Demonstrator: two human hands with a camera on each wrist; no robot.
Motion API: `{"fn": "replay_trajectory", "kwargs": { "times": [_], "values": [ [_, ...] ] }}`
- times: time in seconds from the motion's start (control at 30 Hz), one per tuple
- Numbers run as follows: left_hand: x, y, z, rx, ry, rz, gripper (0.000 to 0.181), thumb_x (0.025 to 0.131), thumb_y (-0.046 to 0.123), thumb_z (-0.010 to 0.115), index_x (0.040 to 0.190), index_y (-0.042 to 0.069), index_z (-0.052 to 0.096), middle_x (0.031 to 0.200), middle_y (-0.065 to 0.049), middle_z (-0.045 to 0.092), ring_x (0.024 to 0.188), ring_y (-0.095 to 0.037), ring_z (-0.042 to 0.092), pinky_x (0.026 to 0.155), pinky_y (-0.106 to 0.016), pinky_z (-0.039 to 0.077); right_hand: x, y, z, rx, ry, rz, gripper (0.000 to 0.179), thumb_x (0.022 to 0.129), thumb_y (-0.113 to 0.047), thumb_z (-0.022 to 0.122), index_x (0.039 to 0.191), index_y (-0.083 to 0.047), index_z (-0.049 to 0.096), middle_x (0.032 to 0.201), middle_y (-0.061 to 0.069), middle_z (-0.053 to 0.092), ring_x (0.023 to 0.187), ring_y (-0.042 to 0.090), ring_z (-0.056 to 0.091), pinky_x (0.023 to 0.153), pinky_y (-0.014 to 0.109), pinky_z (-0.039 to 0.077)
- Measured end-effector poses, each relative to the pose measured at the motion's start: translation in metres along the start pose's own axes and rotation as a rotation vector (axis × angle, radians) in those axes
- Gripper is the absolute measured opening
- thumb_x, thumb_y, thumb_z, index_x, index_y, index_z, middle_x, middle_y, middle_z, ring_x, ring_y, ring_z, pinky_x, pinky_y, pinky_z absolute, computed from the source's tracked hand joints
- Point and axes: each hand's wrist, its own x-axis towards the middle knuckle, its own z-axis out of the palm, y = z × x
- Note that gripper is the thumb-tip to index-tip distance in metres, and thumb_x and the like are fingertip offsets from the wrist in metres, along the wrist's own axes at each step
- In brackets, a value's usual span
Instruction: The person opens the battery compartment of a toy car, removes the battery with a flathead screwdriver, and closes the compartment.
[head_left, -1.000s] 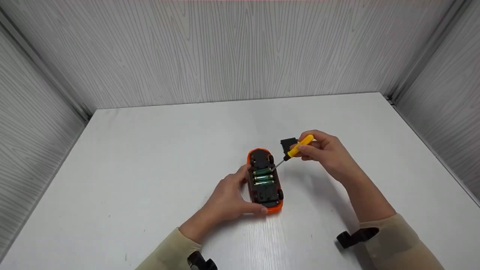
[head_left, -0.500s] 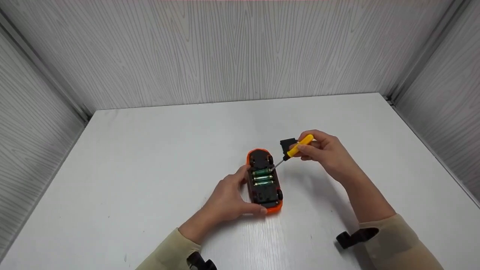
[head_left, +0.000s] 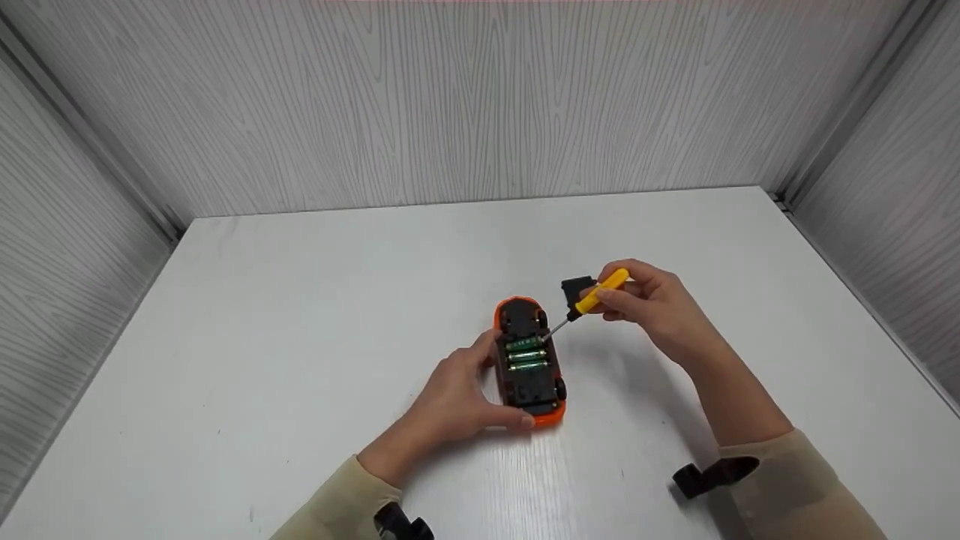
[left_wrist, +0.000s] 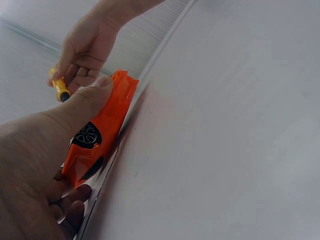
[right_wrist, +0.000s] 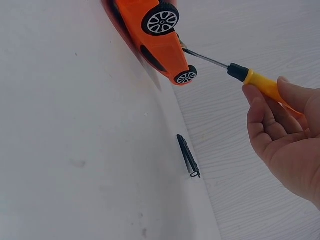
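Note:
An orange toy car (head_left: 535, 390) lies wheels up on the table, its black underside facing me. Three green batteries (head_left: 528, 356) sit side by side in its uncovered compartment. My left hand (head_left: 457, 397) grips the car from the left, thumb at the near end and fingers along the far side. Between thumb and fingers, my right hand (head_left: 652, 307) holds a screwdriver (head_left: 604, 290) by its yellow handle. The metal shaft slants down to the right end of the farthest battery. In the right wrist view the tip of the screwdriver (right_wrist: 210, 60) is hidden behind the car (right_wrist: 160, 47).
A small black battery cover (head_left: 577, 288) lies on the white table (head_left: 337, 315) beyond the car, partly behind the screwdriver and right fingers. Grained grey panels (head_left: 480, 105) wall the table at the back and both sides.
The farthest battery has turned slightly in its slot, its printed marking now showing. Both hands, the car and the screwdriver hold nearly the same positions.

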Motion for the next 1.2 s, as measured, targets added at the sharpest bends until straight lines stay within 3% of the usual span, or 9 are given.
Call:
{"fn": "replay_trajectory", "kwargs": {
  "times": [0.33, 0.6, 0.9, 1.2],
  "values": [
    [-0.0003, -0.0008, 0.0008, -0.004, -0.001, 0.008, 0.125, 0.063, 0.056, 0.100, 0.166, 0.025, 0.036, 0.138, -0.005, 0.065, 0.127, -0.023, 0.057, 0.111, -0.049, 0.044, -0.0004, 0.0025, -0.0005, 0.001, -0.001, 0.002, 0.030, 0.104, -0.015, 0.071, 0.126, 0.002, 0.061, 0.116, 0.017, 0.076, 0.111, 0.044, 0.072, 0.089, 0.033, 0.060],
    [-0.0005, -0.0016, 0.0012, 0.001, 0.000, 0.001, 0.125, 0.063, 0.056, 0.100, 0.166, 0.028, 0.036, 0.138, -0.005, 0.064, 0.126, -0.023, 0.057, 0.110, -0.049, 0.044, 0.0000, 0.0008, 0.0007, 0.000, 0.020, 0.014, 0.033, 0.104, -0.015, 0.071, 0.128, 0.004, 0.060, 0.112, 0.017, 0.076, 0.103, 0.029, 0.076, 0.088, 0.032, 0.060],
    [0.0012, -0.0016, 0.0013, -0.008, -0.004, 0.018, 0.124, 0.063, 0.056, 0.100, 0.165, 0.025, 0.037, 0.137, -0.004, 0.065, 0.126, -0.022, 0.058, 0.110, -0.048, 0.045, -0.0004, 0.0012, 0.0001, 0.015, 0.000, -0.004, 0.027, 0.105, -0.012, 0.069, 0.124, 0.004, 0.060, 0.114, 0.018, 0.075, 0.104, 0.032, 0.075, 0.088, 0.032, 0.059],
    [0.0004, -0.0015, -0.0001, -0.009, 0.000, 0.027, 0.123, 0.064, 0.056, 0.100, 0.165, 0.025, 0.037, 0.138, -0.005, 0.065, 0.125, -0.023, 0.058, 0.109, -0.048, 0.045, 0.0003, 0.0002, -0.0002, -0.001, 0.002, 0.017, 0.034, 0.104, -0.016, 0.071, 0.128, 0.005, 0.059, 0.114, 0.017, 0.076, 0.103, 0.027, 0.076, 0.088, 0.032, 0.059]
  ]
}}
